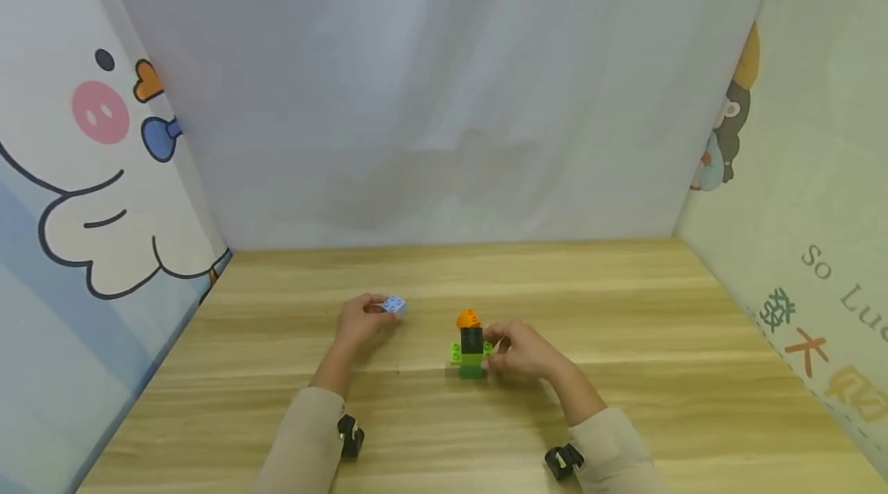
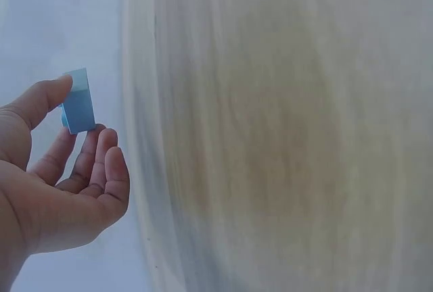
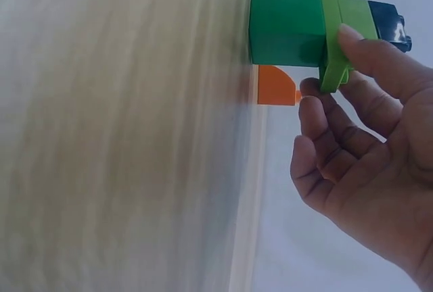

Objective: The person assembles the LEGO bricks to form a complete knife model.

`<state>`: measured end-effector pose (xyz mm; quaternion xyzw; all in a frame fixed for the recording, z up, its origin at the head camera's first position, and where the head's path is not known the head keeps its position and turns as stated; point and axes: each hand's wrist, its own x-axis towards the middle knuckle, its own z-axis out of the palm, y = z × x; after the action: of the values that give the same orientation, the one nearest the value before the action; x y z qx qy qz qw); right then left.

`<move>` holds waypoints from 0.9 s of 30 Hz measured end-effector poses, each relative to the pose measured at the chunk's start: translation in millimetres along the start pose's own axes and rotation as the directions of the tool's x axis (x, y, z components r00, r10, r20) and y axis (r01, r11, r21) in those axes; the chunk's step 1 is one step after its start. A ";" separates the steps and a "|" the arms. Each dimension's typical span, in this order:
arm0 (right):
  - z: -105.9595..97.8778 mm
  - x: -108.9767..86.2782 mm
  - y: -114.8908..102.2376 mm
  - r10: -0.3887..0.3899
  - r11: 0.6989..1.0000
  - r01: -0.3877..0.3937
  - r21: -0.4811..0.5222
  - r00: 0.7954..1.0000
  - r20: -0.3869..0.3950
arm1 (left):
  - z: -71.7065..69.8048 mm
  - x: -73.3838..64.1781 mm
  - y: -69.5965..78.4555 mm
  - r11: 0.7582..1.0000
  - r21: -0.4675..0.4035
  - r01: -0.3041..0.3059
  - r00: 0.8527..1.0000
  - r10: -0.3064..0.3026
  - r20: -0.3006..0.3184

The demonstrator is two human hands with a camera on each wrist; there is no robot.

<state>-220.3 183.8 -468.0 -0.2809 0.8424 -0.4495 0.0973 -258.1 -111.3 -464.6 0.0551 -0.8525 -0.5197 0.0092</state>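
In the head view my left hand [image 1: 359, 322] pinches a light blue building brick [image 1: 394, 304], studs facing up. The left wrist view shows that brick [image 2: 81, 106] between the thumb and fingertips. My right hand [image 1: 526, 351] holds the right side of a small upright brick stack [image 1: 472, 363]. The stack has a dark green brick [image 3: 287, 30] at the bottom, a lime plate [image 3: 331, 35] jutting out at both sides, a lime brick [image 3: 357, 16] and a black brick [image 3: 385, 21] on top. My right thumb and fingers pinch the plate. Behind the stack sits an orange curved brick [image 3: 276, 86].
A wood-grain table [image 1: 277, 340] lies under both hands. A pale curtain [image 1: 444, 93] closes off its back, with printed cloth panels [image 1: 90, 193] at left and right. Each wrist carries a small black device [image 1: 351, 438] near the sleeve cuff.
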 end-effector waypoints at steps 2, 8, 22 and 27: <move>-0.8 0.1 -2.8 0.010 1.000 -0.010 -0.011 1.000 -0.006 | 1.2 -0.9 3.2 1.000 0.006 -0.012 1.000 0.012 -0.001; -2.0 -0.2 -5.6 0.023 1.000 -0.023 -0.008 1.000 -0.012 | 3.6 -7.0 10.5 1.000 -0.025 -0.019 1.000 0.019 0.008; -0.3 -1.9 -2.7 0.016 1.000 -0.015 0.019 1.000 -0.017 | 8.2 -24.7 24.9 0.994 -0.095 -0.058 0.993 0.067 0.093; -0.6 -2.2 -0.8 0.002 1.000 -0.002 -0.005 1.000 -0.017 | 13.6 -28.8 28.5 0.992 -0.102 -0.072 0.991 0.083 0.106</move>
<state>-218.4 185.2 -467.2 -0.2767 0.8445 -0.4495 0.0900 -232.9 -83.3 -444.4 -0.0072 -0.8268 -0.5623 -0.0148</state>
